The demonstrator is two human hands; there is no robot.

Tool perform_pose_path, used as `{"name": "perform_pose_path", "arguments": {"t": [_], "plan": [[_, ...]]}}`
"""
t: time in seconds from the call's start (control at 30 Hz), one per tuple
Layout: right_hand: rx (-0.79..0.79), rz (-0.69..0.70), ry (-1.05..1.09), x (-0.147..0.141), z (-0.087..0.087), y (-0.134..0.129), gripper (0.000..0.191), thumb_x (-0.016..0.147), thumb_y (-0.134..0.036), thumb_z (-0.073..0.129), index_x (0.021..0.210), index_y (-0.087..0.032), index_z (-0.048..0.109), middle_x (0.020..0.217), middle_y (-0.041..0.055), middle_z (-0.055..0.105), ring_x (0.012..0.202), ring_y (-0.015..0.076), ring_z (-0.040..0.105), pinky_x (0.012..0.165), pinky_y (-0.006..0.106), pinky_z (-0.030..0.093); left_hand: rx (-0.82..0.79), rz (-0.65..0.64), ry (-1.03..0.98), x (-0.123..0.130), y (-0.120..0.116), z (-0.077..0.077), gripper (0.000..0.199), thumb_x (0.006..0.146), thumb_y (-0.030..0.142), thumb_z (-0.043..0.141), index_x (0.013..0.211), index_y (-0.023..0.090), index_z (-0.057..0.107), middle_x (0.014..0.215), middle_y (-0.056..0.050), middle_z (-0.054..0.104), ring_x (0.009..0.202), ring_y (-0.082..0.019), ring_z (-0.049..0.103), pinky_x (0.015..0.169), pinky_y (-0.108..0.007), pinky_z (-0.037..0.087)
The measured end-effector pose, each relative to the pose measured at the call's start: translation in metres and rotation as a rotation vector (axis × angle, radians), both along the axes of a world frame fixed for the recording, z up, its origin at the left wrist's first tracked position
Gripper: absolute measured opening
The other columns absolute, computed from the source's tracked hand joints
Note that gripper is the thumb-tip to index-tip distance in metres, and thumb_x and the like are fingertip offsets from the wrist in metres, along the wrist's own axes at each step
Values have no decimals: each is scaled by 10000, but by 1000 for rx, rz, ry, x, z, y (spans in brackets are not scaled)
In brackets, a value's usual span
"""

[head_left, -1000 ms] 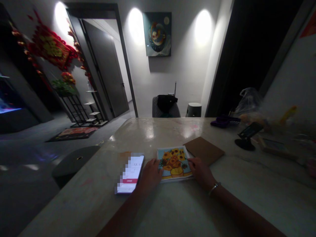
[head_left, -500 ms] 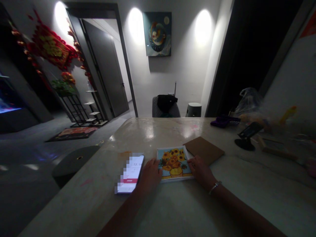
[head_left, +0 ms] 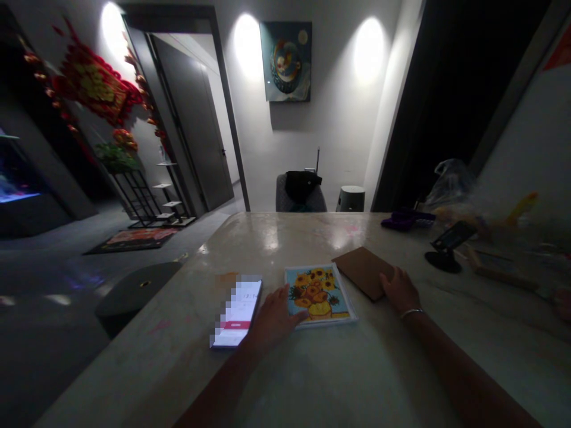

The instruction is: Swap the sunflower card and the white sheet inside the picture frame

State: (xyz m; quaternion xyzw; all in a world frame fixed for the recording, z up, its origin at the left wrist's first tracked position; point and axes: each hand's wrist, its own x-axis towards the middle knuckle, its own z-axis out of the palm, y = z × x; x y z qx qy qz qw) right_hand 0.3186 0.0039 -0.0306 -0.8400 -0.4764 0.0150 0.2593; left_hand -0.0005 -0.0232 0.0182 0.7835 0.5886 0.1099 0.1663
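Observation:
A small square picture of yellow sunflowers in a vase on a blue ground (head_left: 319, 294) lies flat on the stone counter, with a white border. My left hand (head_left: 273, 321) rests flat against its left edge, holding nothing. Beside that hand lies a smartphone (head_left: 236, 312), its lit screen pixelated. My right hand (head_left: 399, 290), with a thin silver bracelet on the wrist, rests at the near right edge of a brown cardboard square (head_left: 363, 273). That square lies just behind and to the right of the picture.
The rounded counter (head_left: 312, 238) ends just short of a dark round stool (head_left: 136, 291) at the left. To the right stand a phone on a black stand (head_left: 450, 238), a purple item (head_left: 404, 221) and a plastic bag (head_left: 450, 184). Beyond stands a chair (head_left: 301, 193).
My right hand has moved off the picture's right edge, rightward onto the edge of the brown square. The picture has shifted slightly to the right, and my left hand stays at its left edge.

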Motion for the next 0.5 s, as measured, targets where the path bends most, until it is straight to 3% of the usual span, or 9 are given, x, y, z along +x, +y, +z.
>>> {"name": "perform_pose_path", "arguments": {"t": [0.33, 0.5], "plan": [[73, -96, 179, 15, 2, -2, 581, 732, -378, 474, 1222, -82, 377, 1159, 229, 501, 1096, 351, 449, 889, 503, 306, -124, -30, 57, -5, -7, 9, 1006, 554, 592, 578, 1342, 100, 192, 1420, -154, 168, 1289, -291, 166, 1028, -380, 203], [248, -68, 377, 18, 2, 2, 596, 667, -350, 526, 1186, -84, 404, 1109, 205, 541, 1068, 328, 480, 905, 466, 322, -113, -31, 68, -6, -5, 2, 969, 534, 586, 597, 1328, 148, 254, 1428, -138, 141, 1288, -312, 156, 1017, -421, 207]]}}
